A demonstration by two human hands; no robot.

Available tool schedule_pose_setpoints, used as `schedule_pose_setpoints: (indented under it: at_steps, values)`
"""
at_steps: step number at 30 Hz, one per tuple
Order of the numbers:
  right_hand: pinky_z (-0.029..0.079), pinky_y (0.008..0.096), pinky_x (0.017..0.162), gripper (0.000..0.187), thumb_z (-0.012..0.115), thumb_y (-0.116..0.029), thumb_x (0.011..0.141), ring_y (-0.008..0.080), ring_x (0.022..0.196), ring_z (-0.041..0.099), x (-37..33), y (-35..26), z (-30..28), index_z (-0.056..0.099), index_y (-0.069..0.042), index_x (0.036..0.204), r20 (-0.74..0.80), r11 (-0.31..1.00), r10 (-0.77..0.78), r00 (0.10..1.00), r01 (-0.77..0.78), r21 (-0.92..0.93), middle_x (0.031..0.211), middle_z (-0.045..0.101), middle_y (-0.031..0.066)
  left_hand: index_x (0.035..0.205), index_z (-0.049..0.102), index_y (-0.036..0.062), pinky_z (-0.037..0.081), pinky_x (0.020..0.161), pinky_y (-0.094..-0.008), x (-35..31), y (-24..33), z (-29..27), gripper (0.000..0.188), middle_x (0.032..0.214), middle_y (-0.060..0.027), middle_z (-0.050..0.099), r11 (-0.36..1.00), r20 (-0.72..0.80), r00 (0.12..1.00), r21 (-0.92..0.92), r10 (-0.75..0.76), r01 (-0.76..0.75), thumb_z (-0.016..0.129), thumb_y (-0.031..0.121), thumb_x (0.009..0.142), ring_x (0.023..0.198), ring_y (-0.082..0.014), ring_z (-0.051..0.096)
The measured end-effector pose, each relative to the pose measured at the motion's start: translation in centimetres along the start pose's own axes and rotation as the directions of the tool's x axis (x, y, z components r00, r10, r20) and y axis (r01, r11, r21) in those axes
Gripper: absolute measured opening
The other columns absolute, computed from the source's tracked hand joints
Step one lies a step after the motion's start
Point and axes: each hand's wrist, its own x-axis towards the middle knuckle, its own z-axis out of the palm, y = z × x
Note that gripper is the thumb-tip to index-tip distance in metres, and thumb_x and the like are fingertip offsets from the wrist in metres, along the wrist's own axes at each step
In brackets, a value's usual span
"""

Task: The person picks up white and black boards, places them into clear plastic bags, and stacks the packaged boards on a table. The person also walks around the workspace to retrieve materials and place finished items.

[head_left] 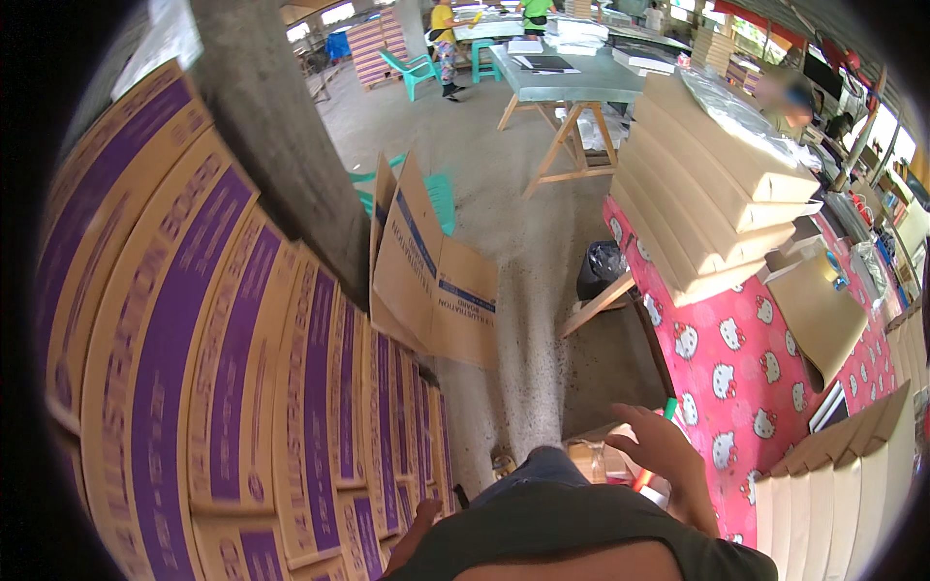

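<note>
Your right hand [666, 449], fingers loosely spread, is nearer the partly hidden brown cardboard carton [585, 459] just left of its fingertips, long axis unclear, while your left hand [417, 531], its fingers too hidden to tell, hangs beside the stacked purple-banded brown cardboard boxes [247, 349].

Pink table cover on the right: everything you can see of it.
The pink cover is printed with white cartoon cat heads; cloth or plastic, I can't tell. It lies spread out, mostly smooth, along the right side. A stack of brown packs and a curved brown sheet rest on it. The right hand is near its left edge; contact is unclear.
</note>
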Motion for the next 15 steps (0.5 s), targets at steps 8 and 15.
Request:
schedule_pose_setpoints:
  at_steps: [8, 15]
  values:
    - [0.044, 0.0386, 0.077, 0.039, 0.061, -0.026, 0.073, 0.0312, 0.093, 0.054, 15.8, 5.6, -5.0, 0.052, -0.004, 0.104, -0.23, 0.953, 0.301, 0.925, -0.289, 0.086, 0.099, 0.056, 0.0165, 0.1, 0.053, -0.0001, 0.044, 0.072, -0.0321, 23.3, 14.3, -21.0, 0.031, 0.092, -0.0106, 0.058, 0.623, -0.113, 0.891, -0.752, -0.441, 0.213, 0.056, 0.02, 0.076, 0.081, -0.019, 0.055]
    - [0.044, 0.0384, 0.074, 0.037, 0.063, -0.023, 0.071, 0.031, 0.087, 0.056, 35.3, 8.8, -15.6, 0.054, -0.003, 0.101, -0.484, 0.984, 0.161, 0.86, -0.176, 0.016, 0.093, 0.058, 0.0156, 0.094, 0.054, 0.0138, 0.04, 0.065, -0.0392, 39.2, 25.3, -30.4, 0.023, 0.078, -0.0032, 0.053, 0.436, 0.264, 0.878, -0.787, -0.399, 0.435, 0.055, 0.029, 0.077, 0.07, -0.0186, 0.051]
